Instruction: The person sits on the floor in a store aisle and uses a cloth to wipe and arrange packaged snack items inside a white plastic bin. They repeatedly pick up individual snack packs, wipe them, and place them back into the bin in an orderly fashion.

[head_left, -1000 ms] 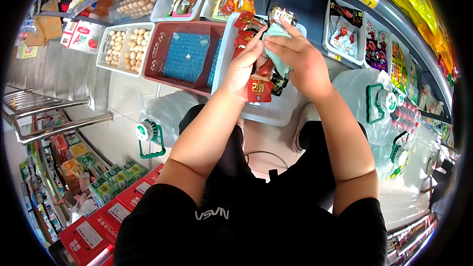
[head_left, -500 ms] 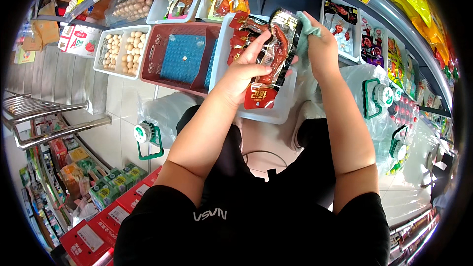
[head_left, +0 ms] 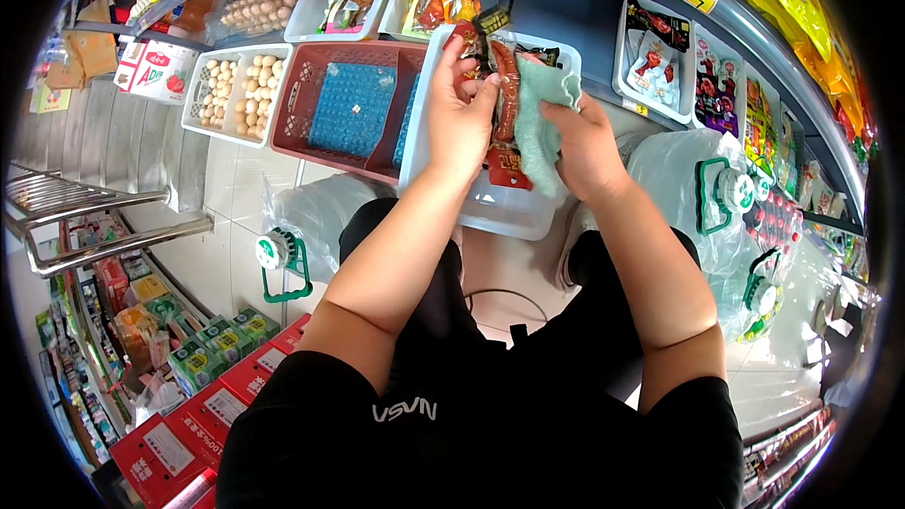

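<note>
Over a white plastic bin (head_left: 537,217), my left hand (head_left: 462,118) is closed on the left side of a vacuum-packed meat snack (head_left: 506,99) with a clear window and a red and black wrapper. My right hand (head_left: 586,146) grips a pale green cloth (head_left: 542,123), which lies against the right side of the pack and covers much of it. The fingertips of the right hand are partly hidden by the cloth. Below the hands, the bin's contents are mostly hidden.
Left of the bin stand a brown-red basket (head_left: 292,123) lined with blue padding and a white basket of eggs (head_left: 229,123). Trays of packaged snacks (head_left: 650,61) line the shelf. Large water bottles (head_left: 674,174) stand on the floor at both sides.
My right hand has come down and inward, bringing the cloth from beside the pack onto its surface. The pack has turned and tilted in my left hand.
</note>
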The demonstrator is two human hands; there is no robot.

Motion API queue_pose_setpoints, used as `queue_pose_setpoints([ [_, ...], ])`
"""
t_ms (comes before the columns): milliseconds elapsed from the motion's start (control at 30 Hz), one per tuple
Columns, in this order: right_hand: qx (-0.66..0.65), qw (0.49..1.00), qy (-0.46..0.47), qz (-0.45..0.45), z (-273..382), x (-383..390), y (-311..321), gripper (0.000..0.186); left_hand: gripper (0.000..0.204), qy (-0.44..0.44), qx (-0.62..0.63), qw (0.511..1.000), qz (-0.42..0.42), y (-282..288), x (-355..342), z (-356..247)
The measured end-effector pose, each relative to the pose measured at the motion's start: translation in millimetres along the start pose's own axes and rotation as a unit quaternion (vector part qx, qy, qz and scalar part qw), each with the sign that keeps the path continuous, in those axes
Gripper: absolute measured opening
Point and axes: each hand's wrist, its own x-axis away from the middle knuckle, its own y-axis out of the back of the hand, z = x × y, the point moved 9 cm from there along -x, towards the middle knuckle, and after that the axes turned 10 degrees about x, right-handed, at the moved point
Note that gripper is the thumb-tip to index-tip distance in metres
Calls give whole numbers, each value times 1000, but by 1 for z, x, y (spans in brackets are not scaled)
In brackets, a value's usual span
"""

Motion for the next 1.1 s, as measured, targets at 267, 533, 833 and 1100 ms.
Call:
queue_pose_setpoints([
  [267, 535, 748, 382, 90, 32, 42, -58, 75, 75, 223, 328, 912, 102, -20, 6, 23],
  [533, 606, 646, 452, 102, 29, 55, -73, 67, 84, 279, 421, 843, 184, -48, 22, 13],
  [833, 620, 644, 437, -104, 81, 30, -29, 64, 64, 340, 421, 822, 180, -61, 51, 4],
  [1100, 547, 727, 379, 169, 40, 43, -60, 79, 48, 348, 451, 818, 80, -28, 13, 29],
])
